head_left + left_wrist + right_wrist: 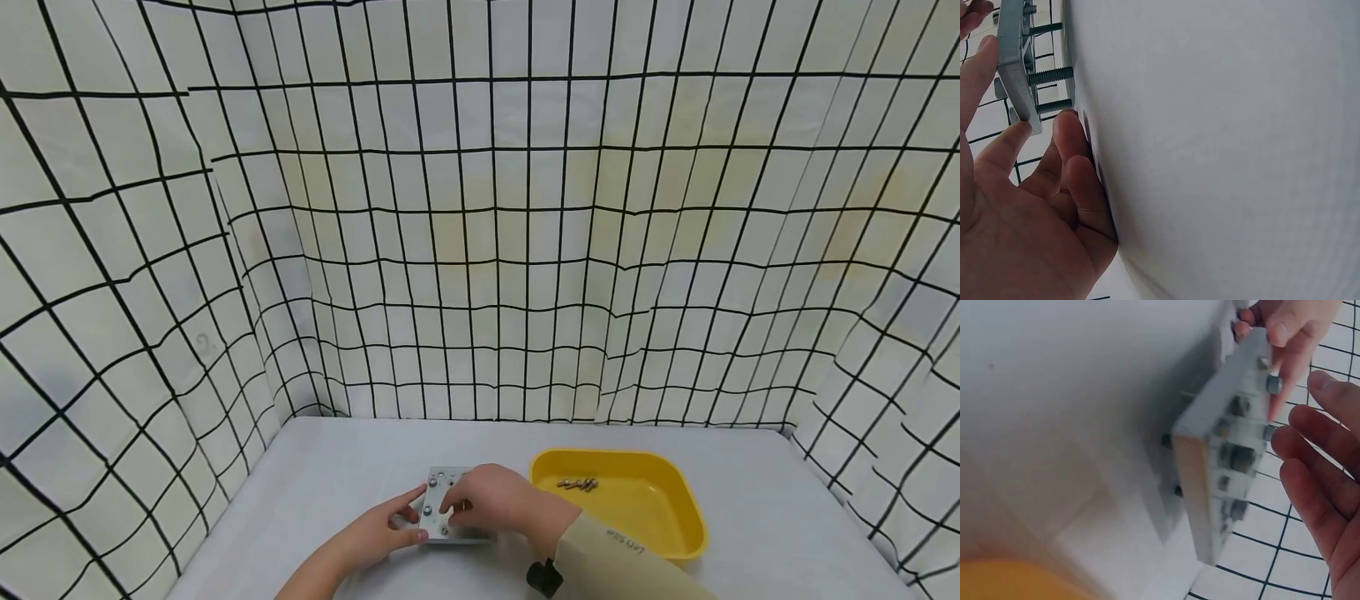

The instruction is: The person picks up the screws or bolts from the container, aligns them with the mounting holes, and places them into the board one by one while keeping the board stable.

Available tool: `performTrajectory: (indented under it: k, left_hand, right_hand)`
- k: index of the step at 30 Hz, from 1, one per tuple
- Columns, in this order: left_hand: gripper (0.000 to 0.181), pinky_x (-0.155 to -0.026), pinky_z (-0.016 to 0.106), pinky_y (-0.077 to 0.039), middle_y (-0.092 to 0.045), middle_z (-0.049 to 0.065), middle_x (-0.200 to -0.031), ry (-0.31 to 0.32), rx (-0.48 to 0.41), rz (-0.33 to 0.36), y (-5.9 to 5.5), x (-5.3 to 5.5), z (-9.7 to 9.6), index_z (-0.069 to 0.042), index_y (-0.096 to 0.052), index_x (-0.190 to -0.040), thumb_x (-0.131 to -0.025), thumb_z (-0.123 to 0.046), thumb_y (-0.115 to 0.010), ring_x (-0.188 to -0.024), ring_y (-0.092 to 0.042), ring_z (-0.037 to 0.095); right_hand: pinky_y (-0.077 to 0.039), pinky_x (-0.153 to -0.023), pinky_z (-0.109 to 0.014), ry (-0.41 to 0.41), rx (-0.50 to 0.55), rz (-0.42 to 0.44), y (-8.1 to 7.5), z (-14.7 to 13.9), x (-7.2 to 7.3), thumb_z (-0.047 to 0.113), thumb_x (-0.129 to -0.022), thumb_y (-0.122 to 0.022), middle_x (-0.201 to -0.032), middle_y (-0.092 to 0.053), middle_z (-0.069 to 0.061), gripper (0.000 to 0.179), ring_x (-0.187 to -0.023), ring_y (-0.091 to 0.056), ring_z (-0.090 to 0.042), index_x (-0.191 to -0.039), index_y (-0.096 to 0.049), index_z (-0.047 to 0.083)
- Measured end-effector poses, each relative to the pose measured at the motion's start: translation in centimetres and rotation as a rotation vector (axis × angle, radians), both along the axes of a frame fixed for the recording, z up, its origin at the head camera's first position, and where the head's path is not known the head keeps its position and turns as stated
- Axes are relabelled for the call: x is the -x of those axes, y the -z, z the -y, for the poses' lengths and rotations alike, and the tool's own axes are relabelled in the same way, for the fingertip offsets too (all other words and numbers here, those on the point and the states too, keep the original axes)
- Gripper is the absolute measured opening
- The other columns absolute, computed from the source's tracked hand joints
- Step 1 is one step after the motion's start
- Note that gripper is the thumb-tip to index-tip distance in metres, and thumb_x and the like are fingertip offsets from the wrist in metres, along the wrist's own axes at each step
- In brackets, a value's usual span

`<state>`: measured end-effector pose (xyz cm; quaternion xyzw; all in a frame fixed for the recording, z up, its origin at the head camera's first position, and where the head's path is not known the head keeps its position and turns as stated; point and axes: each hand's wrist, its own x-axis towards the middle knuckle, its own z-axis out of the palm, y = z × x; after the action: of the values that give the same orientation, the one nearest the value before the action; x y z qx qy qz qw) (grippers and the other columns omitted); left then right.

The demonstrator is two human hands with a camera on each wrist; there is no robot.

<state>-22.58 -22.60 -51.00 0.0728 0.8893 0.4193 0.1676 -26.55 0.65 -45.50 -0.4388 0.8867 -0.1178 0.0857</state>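
Observation:
A silvery rectangular metal plate (435, 523) carries several bolts; their heads (1242, 459) stand on its upper face and threaded shanks (1052, 76) stick out underneath. My left hand (371, 533) holds the plate at its left side, thumb at the near corner and a finger at the far one. In the left wrist view, the left hand's other fingers (1088, 187) curl beneath, close to the table surface. My right hand (495, 500) is over the plate's right part, hiding some of it. Its bent fingers (1300, 481) are spread beside a bolt head (1269, 431), with nothing seen between them.
A yellow tray (675, 517) stands to the right of the plate, partly behind the right forearm, with several loose bolts (577, 484) inside. The white table (360, 450) is enclosed by pale walls (517, 250) with a black grid. A black watch-like band (544, 577) is on the right wrist.

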Motion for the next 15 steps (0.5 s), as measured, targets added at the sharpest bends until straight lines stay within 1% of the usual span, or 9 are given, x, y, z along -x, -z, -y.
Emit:
performTrajectory:
  k: [4, 9, 13, 15]
  left_hand:
    - [0.082, -0.069, 0.036, -0.044, -0.061, 0.003, -0.112, -0.012, 0.01, -0.008, -0.1, 0.0, -0.3, -0.013, -0.041, -0.152, -0.084, -0.043, -0.077, -0.085, -0.052, 0.02]
    - [0.084, -0.07, 0.036, -0.046, -0.061, 0.002, -0.11, -0.033, 0.036, -0.005, 0.0, 0.0, -0.5, -0.012, -0.042, -0.151, -0.083, -0.044, -0.078, -0.085, -0.053, 0.019]
    - [0.085, -0.07, 0.036, -0.048, -0.061, 0.002, -0.11, -0.052, 0.053, 0.001, 0.0, 0.1, -0.6, -0.012, -0.042, -0.151, -0.081, -0.045, -0.079, -0.085, -0.055, 0.018]
    - [0.085, -0.07, 0.037, -0.048, -0.061, 0.002, -0.11, -0.051, 0.054, -0.001, 0.0, 0.1, -0.6, -0.012, -0.042, -0.151, -0.081, -0.045, -0.079, -0.085, -0.055, 0.018]
  right_hand:
    - [-0.044, -0.072, -0.016, 0.017, 0.035, -0.003, -1.2, -1.1, 0.4, 0.029, -0.091, -0.073, -0.08, -0.062, 0.022, 0.022, -0.072, -0.052, 0.003, -0.112, -0.075, 0.026]
    - [-0.045, -0.071, -0.016, 0.053, 0.079, -0.02, -2.3, -2.9, 1.2, 0.029, -0.092, -0.072, -0.082, -0.063, 0.022, 0.023, -0.074, -0.054, 0.003, -0.115, -0.075, 0.025]
    - [-0.046, -0.07, -0.017, 0.087, 0.109, -0.026, -2.9, -5.3, 2.0, 0.027, -0.093, -0.072, -0.083, -0.064, 0.021, 0.02, -0.075, -0.055, 0.002, -0.112, -0.076, 0.023]
    - [-0.047, -0.068, -0.019, 0.123, 0.113, -0.013, -3.1, -6.8, 2.3, 0.027, -0.093, -0.072, -0.083, -0.063, 0.021, 0.019, -0.074, -0.055, 0.001, -0.111, -0.075, 0.024]
